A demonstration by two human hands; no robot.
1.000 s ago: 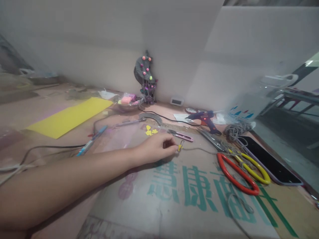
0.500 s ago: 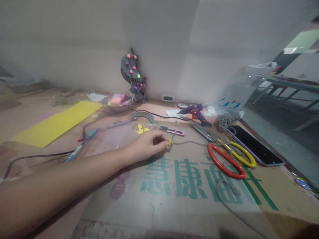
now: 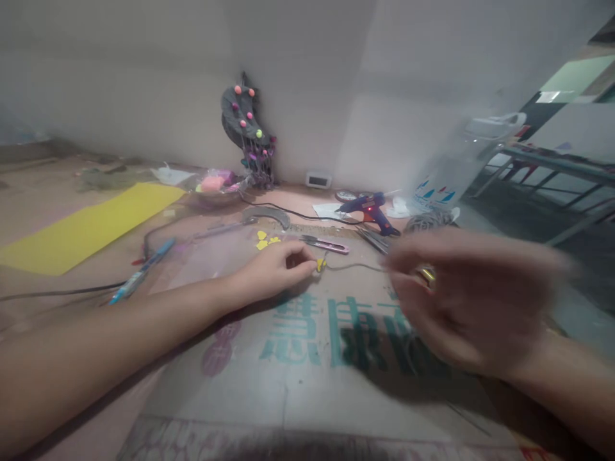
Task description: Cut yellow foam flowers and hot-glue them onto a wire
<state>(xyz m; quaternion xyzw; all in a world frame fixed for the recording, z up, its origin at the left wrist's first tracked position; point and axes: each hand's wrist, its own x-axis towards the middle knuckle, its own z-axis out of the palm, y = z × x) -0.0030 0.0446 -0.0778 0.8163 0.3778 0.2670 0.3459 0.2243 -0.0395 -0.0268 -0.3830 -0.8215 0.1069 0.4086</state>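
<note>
My left hand (image 3: 273,266) is closed, pinching a small yellow paper piece (image 3: 321,264) between thumb and fingertips, low over the cardboard. A thin grey string (image 3: 358,266) runs from this piece to the right. Just behind the hand lie several yellow paper cut-outs (image 3: 262,241) and a pair of pink-handled thread snips (image 3: 327,244). My right hand (image 3: 480,294) hovers at the right, smeared by motion, so its fingers cannot be read. It covers most of the large scissors (image 3: 373,241); only part of their blades shows clearly.
Towards the wall lie a blue glue gun (image 3: 368,208), a grey yarn ball (image 3: 430,221), a bottle (image 3: 444,173) and a grey crescent ornament with pompoms (image 3: 237,118). Yellow paper (image 3: 91,227) and a blue pen (image 3: 141,272) lie left. Printed cardboard (image 3: 230,397) covers the front.
My right hand has come into view from the right, over the scissors and phone. My left hand keeps its pinch on the yellow piece. The whole view has shifted slightly.
</note>
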